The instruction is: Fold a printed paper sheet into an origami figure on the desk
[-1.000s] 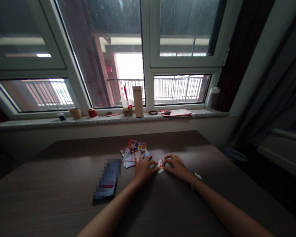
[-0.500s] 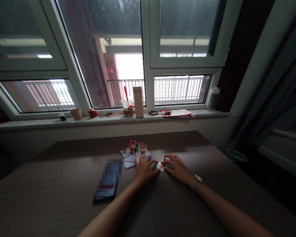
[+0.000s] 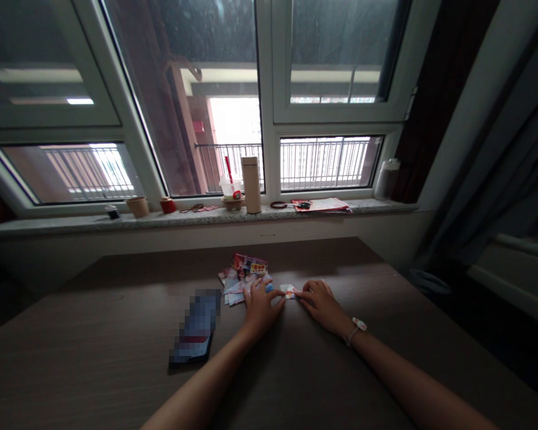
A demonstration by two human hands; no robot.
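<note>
A small piece of folded paper (image 3: 289, 291), white with orange-red print, lies low over the table between my two hands. My left hand (image 3: 262, 307) pinches its left edge with thumb and index finger, while the other fingers rest over the printed paper sheets. At the right edge, my right hand (image 3: 320, 301) grips the paper between thumb and forefinger, its remaining fingers curled. A pile of colourful printed paper sheets (image 3: 242, 276) sits just beyond and left of my left hand. The fingertips hide the small paper's side edges.
A phone (image 3: 196, 328) lies on the dark wooden table (image 3: 94, 346) left of my forearm. Along the windowsill (image 3: 197, 218) stand a beige flask (image 3: 251, 185), a drink cup with a red straw (image 3: 231, 188), a brown paper cup (image 3: 138, 206), scissors (image 3: 302, 205) and papers (image 3: 325, 205).
The small paper now looks narrower and sits slightly farther from me. Both hands have shifted a little, and my right fingers have drawn in to its right edge.
</note>
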